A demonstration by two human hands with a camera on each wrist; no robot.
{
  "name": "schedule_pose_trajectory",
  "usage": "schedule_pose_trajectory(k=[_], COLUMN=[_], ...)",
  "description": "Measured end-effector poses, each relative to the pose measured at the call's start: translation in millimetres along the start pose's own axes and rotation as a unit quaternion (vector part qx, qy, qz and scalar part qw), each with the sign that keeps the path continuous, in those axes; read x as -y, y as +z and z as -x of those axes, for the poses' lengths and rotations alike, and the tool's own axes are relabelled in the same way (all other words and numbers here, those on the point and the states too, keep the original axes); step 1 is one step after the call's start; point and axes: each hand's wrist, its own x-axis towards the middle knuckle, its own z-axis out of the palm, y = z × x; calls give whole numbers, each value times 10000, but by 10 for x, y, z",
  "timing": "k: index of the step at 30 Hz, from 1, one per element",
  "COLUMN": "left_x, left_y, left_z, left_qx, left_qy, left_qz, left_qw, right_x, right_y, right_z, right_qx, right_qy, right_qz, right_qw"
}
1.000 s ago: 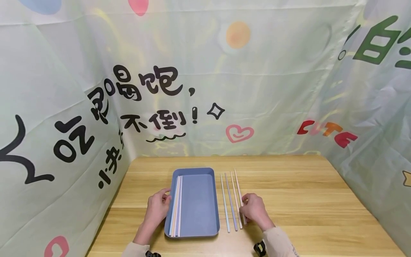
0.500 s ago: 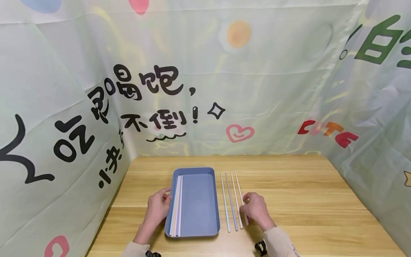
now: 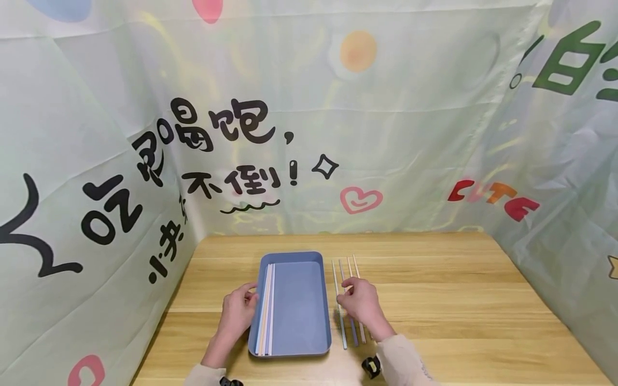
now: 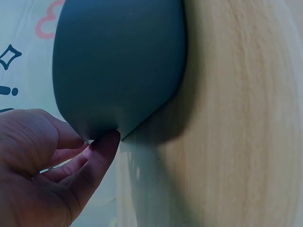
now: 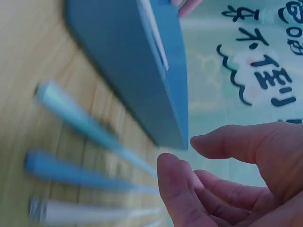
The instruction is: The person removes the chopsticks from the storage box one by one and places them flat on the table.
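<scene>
Slim pale-blue chopstick (image 3: 343, 332) is best gripped centrally by narrowly parted right hand (image 3: 360, 301); blue rectangular tray (image 3: 300, 316) is pinched by left hand (image 3: 237, 310).

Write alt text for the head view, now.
A left hand grips the left rim of a blue rectangular tray holding pastel chopsticks along its left side; the right hand hovers over four more chopsticks on the wooden table, right of the tray. Printed fabric hangs behind and to both sides.
</scene>
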Motion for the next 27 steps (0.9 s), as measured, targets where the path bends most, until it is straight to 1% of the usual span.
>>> schedule_pose_trajectory(k=[5, 11, 16, 23, 27], left_x=[-7, -11, -12, -28, -26], left_y=[2, 2, -2, -5, 10], left_z=[6, 13, 15, 10, 5], left_qx=[-7, 41, 22, 14, 20], left_qy=[-22, -92, -87, -68, -122], left_qz=[23, 48, 39, 3, 7], left_qw=[10000, 9999, 10000, 10000, 9999], right_x=[162, 283, 346, 413, 443], right_y=[166, 367, 532, 771, 871], right_z=[10, 25, 49, 78, 87], right_qx=[111, 435, 644, 771, 833], right_qy=[-146, -264, -362, -384, -395], right_qz=[-236, -470, -421, -352, -378], right_qw=[9996, 9976, 9964, 9957, 9950])
